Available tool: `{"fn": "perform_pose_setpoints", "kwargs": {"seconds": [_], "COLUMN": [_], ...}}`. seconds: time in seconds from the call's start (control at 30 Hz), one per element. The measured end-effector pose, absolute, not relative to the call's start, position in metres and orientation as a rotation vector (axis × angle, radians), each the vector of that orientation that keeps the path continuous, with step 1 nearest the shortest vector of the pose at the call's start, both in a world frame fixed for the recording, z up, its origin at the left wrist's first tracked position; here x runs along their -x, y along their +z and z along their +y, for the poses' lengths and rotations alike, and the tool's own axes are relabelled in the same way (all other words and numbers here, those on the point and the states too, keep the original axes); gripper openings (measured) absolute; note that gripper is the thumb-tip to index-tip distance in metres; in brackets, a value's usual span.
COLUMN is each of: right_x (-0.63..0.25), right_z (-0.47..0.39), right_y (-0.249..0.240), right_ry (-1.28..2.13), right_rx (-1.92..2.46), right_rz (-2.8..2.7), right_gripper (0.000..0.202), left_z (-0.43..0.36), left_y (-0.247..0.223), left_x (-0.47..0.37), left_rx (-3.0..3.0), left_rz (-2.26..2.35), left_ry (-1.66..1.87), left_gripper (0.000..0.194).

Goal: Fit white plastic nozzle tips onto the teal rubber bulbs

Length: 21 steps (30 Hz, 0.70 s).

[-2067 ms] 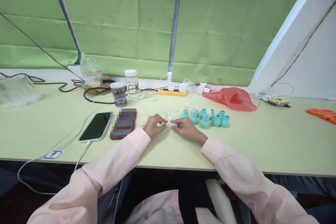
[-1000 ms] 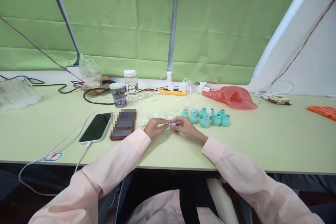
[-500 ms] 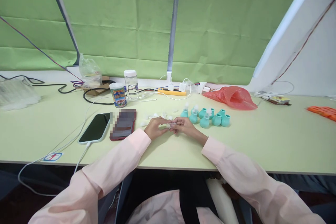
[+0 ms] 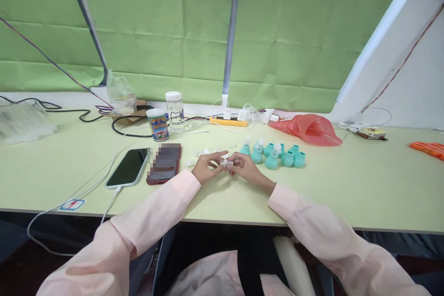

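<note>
the right hand (image 4: 245,166) pinches a small whitish piece (image 4: 226,163) between thumb and fingers over the worktop (image 4: 347,185); the left hand (image 4: 205,169) has its thumb close by and forefinger lifted, though whether it grips the piece too i cannot tell. just beyond lie loose white bits (image 4: 207,151). rightward stand teal bulbs (image 4: 271,162), some with whitish tops (image 4: 277,148); a red bag (image 4: 312,129) lies behind them.

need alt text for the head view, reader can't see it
The left hand and right hand hold a small whitish piece between them over a desk. Teal bulbs, some with translucent tops, stand to their right; two phones lie to their left. Behind are a cup, jar, power strip and red bag.
</note>
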State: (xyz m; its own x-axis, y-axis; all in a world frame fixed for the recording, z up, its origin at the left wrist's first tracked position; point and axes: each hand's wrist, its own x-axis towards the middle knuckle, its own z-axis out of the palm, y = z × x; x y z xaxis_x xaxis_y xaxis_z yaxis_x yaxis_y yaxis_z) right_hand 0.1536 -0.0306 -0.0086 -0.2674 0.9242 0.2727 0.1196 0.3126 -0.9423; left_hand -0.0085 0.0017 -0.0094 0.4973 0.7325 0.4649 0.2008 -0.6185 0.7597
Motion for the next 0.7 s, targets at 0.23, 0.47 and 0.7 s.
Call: {"fn": "perform_pose_setpoints", "kwargs": {"seconds": [0.23, 0.47, 0.7], "right_x": [-0.152, -0.153, -0.172], "right_z": [-0.035, -0.038, -0.037], "right_y": [-0.012, -0.010, 0.001], "right_ry": [0.806, 0.551, -0.192], "right_rx": [0.951, 0.918, 0.884], "right_rz": [-1.823, -2.013, -1.966], "right_gripper": [0.016, 0.014, 0.024], "left_z": [0.007, 0.008, 0.010], "left_y": [-0.006, -0.003, 0.001], "left_x": [0.008, 0.011, 0.012], "left_rx": [-1.660, -1.434, -1.343], "left_rz": [0.748, 0.672, 0.738], "left_ry": [0.783, 0.682, 0.833], "left_gripper": [0.040, 0.033, 0.037]}}
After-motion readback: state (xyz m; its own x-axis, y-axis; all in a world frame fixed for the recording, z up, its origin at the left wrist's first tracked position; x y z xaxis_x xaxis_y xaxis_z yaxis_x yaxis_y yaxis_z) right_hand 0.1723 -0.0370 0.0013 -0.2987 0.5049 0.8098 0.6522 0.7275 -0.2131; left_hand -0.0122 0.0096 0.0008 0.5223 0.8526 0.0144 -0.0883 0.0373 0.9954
